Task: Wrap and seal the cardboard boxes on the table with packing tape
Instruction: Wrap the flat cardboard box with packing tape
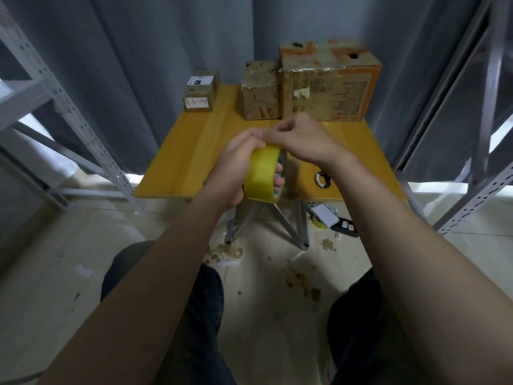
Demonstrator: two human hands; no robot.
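Yellow tape roll [263, 173] held upright over the near edge of the yellow wooden worktop [180, 162]; all places below are taken from this roll. Left hand [236, 168] clamped on it from the left, palm on the outer band, fingertips [279, 179] showing through the core. Right hand [302, 137] comes in from the right, fingers curled and pinched at the roll's top rim, touching the left thumb; blur hides whether a loose tape end sits between them. Beyond the roll, along the worktop's far edge: a small box [201, 91] with white labels far left, a medium box [259, 93] straight behind, and a large orange-stained box [329, 84] behind right, touching the medium one. The hands cover the lower front of the two bigger boxes. Just right of the roll, a small dark ring [322, 179] lies on the worktop, partly hidden by the right wrist. Below the roll, metal legs [277, 223], tape scraps [227, 251] on the floor, a flat device [326, 218] to the right. Metal racks [69, 112] flank both sides; grey curtain [138, 51] behind.
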